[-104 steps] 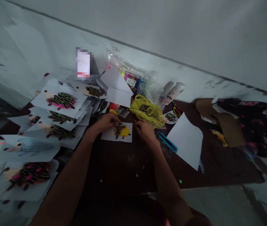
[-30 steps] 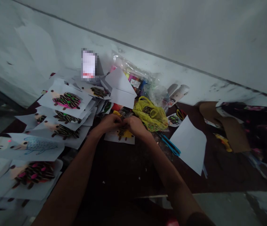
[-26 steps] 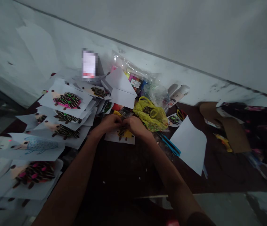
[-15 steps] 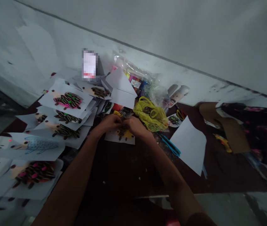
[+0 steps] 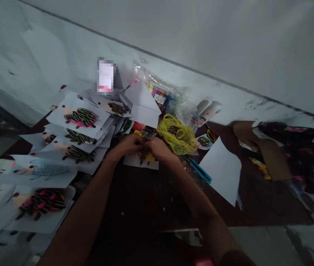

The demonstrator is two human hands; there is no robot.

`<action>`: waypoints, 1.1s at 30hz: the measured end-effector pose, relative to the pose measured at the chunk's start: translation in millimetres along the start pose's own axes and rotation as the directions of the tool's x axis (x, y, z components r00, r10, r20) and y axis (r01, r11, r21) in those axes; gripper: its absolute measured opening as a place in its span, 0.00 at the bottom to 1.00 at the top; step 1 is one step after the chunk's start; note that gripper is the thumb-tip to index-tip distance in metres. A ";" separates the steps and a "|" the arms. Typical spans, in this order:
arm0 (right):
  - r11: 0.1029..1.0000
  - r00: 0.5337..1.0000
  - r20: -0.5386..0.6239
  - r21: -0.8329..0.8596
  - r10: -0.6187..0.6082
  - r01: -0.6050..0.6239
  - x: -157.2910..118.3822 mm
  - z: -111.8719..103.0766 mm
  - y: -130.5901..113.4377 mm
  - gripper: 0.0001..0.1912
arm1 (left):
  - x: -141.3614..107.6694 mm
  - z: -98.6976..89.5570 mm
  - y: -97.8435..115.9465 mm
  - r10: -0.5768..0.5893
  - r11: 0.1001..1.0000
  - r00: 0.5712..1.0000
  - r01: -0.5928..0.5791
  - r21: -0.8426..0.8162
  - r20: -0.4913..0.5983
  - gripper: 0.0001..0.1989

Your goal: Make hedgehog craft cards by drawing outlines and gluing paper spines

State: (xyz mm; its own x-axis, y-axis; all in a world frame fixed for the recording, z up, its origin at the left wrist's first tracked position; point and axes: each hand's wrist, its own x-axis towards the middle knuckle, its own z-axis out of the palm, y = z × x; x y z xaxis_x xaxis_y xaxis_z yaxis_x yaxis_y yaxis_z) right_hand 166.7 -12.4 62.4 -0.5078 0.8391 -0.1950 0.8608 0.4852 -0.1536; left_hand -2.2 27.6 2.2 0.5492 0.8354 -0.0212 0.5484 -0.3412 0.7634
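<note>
Left hand (image 5: pixel 127 145) and right hand (image 5: pixel 159 148) meet, both grips closed on something hidden, above the white paper card bearing a yellow hedgehog (image 5: pixel 136 162) on the dark worktop (image 5: pixel 145 207). A slip or hard press could crease the card or dislodge its dark spines (image 5: pixel 143 155).

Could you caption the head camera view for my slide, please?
Left hand and right hand meet over a paper hedgehog picture.

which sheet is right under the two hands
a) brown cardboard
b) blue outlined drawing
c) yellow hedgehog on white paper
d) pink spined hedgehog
c, the white sheet under the left hand and right hand shows a yellow hedgehog with dark spines
</note>
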 end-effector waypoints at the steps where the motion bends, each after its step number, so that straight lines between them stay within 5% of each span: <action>1: 1.000 1.000 -0.001 0.003 0.001 -0.001 -0.5 0.5 0.7 0.16 | 0.2 0.1 -0.3 -0.005 1.000 1.000 0.005 -0.004 0.003 0.11; 18: 0.994 0.990 -0.099 0.063 0.099 -0.093 -21.5 0.4 10.3 0.17 | -0.4 -3.6 1.8 -0.027 0.997 0.998 0.031 -0.074 0.049 0.11; 28: 0.879 0.866 -0.168 0.171 0.472 -0.445 -60.4 17.1 38.1 0.13 | 2.5 -2.3 -4.2 -0.046 0.992 0.998 0.051 -0.117 0.047 0.11; 33: 0.879 0.868 -0.187 0.234 0.460 -0.415 -61.9 26.7 37.3 0.12 | 4.1 2.7 -12.8 -0.053 0.991 0.998 0.055 -0.118 0.025 0.13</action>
State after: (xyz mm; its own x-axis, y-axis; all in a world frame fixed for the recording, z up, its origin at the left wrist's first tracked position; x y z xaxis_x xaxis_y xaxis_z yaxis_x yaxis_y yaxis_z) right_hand 229.3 -52.8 42.9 -0.0388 0.9975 -0.0584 0.9596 0.0209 -0.2805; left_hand -5.3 34.2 -9.5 0.5352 0.8411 -0.0778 0.4995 -0.2409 0.8321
